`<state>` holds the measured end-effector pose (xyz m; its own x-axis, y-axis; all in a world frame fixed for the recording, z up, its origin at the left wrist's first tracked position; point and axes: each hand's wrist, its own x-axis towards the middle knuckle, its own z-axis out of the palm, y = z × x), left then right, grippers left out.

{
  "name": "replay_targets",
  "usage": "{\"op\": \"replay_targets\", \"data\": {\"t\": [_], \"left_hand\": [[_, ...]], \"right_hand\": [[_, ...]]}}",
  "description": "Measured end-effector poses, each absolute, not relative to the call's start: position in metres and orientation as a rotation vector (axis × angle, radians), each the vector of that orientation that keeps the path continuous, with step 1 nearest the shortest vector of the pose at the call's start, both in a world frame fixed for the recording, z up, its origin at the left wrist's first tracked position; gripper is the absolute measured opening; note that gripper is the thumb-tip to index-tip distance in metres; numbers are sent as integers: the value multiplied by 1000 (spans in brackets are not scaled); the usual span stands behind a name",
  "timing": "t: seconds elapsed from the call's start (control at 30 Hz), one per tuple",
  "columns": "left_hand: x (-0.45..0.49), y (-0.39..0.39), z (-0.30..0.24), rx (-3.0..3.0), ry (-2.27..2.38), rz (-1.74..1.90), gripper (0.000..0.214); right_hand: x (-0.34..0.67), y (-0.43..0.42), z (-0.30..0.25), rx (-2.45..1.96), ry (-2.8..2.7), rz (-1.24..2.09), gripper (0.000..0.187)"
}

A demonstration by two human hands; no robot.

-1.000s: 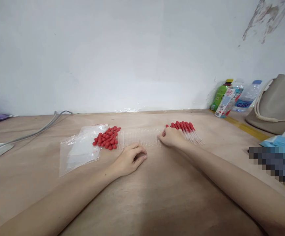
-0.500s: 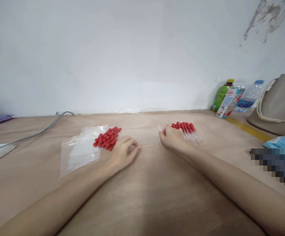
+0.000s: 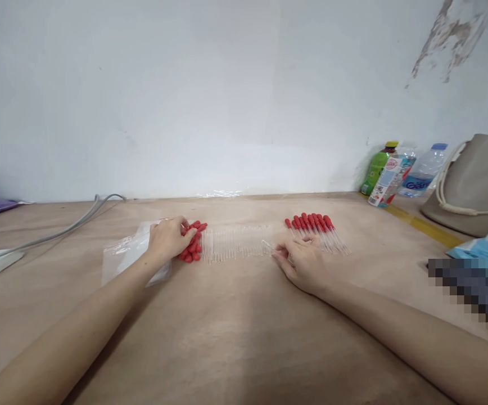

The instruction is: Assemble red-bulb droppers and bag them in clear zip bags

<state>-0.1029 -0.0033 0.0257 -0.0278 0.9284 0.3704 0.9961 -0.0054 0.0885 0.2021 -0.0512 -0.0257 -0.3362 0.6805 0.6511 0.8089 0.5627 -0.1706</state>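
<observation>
My left hand (image 3: 168, 239) reaches into a heap of red rubber dropper bulbs (image 3: 192, 247), its thumb and fingers closed around one at the top of the heap. Between the fingertips of my right hand (image 3: 301, 259) is a thin clear glass dropper tube (image 3: 267, 246), its free end pointing left. A row of bare glass tubes (image 3: 235, 242) lies side by side between the two hands. Just beyond my right hand, several droppers with red bulbs fitted (image 3: 311, 222) lie in a slanted row.
Clear plastic bags (image 3: 121, 256) lie partly under the left forearm. A grey cable (image 3: 75, 225) crosses the table at left. On the right stand a green bottle (image 3: 374, 174), a carton (image 3: 387, 183), a water bottle (image 3: 421, 174) and a beige bag (image 3: 475, 180), near a blue packet (image 3: 484, 247).
My left hand has moved left from the glass tubes to the red bulbs. My right hand has come slightly nearer with its tube, which now tilts left, uncovering more of the fitted droppers.
</observation>
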Motion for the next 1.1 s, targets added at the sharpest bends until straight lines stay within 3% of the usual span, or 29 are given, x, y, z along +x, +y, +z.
{"op": "replay_targets", "data": {"t": [0.3, 0.43, 0.53, 0.8, 1.1], "left_hand": [[-106, -4, 29, -1932, -2030, -605, 27], [-92, -15, 34, -1963, -1828, -928, 28], [-67, -32, 25, -2382, -1538, -1171, 26], [-30, -69, -9, -2877, -1331, -859, 28], [-25, -63, -14, -2845, -1414, -1062, 19]], "right_hand": [[203, -50, -25, -1189, -2089, -165, 13], [204, -47, -28, -1163, -2050, -175, 16], [206, -45, -31, -1138, -2043, -175, 19], [206, -49, -28, -1075, -2099, -105, 22], [193, -62, -24, -922, -2167, 159, 20]]}}
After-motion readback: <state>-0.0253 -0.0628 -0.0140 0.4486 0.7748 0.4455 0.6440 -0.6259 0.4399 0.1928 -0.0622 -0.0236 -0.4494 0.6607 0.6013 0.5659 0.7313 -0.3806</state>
